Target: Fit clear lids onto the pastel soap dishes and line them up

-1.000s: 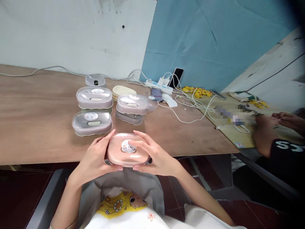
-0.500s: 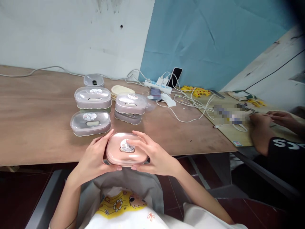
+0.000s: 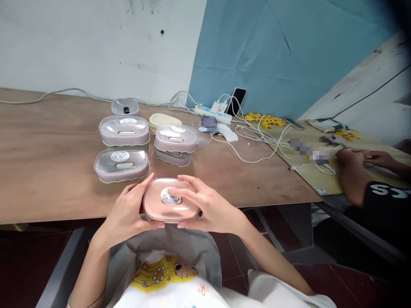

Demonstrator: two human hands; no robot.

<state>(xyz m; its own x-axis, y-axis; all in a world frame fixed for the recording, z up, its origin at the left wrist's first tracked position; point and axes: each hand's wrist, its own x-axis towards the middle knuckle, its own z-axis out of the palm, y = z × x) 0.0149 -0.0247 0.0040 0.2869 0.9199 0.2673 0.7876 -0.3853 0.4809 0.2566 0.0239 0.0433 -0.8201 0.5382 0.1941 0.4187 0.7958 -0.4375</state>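
Note:
A pink oval plastic box [image 3: 157, 207] with a clear lid and a round printed sticker sits at the table's front edge. My left hand [image 3: 130, 209] is wrapped round its left end, thumb along the near side. Round the right end closes my right hand [image 3: 208, 205], its index finger lying on the sticker. Beyond my left hand stands a similar grey box [image 3: 105, 170] with a clear lid. Behind it is a stacked box [image 3: 111, 139], and to the right another stack [image 3: 160, 147] of clear-lidded boxes.
Cream oval pieces [image 3: 165, 119] are piled behind the boxes, near a small grey container [image 3: 117, 105]. A power strip [image 3: 205, 112], a phone [image 3: 236, 102] and white cables lie at the back. On the right, a co-worker's hands [image 3: 379, 158] are over the adjoining table.
My hands and the pink box keep nearly the same place and hold. The view has shifted very slightly.

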